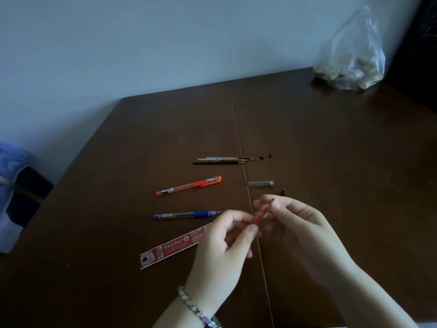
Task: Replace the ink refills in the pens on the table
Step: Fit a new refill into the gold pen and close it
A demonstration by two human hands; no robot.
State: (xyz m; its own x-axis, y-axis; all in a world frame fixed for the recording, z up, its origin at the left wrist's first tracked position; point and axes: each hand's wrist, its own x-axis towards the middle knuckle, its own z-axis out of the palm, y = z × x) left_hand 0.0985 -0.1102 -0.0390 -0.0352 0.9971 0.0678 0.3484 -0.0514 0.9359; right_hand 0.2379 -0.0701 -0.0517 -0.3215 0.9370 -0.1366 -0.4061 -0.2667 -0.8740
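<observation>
Head view: left hand [222,235] and right hand [298,223] both pinch a thin red refill [259,216], probably w/ its tip end at the right fingers, held just above the dark wooden table [331,143]. Left of the refill lie a blue pen [186,214], uncapped, and beyond it an orange capped pen [189,186]. Spare refills [224,160] lie farther back; a red refill packet [172,247] sits under the left hand.
</observation>
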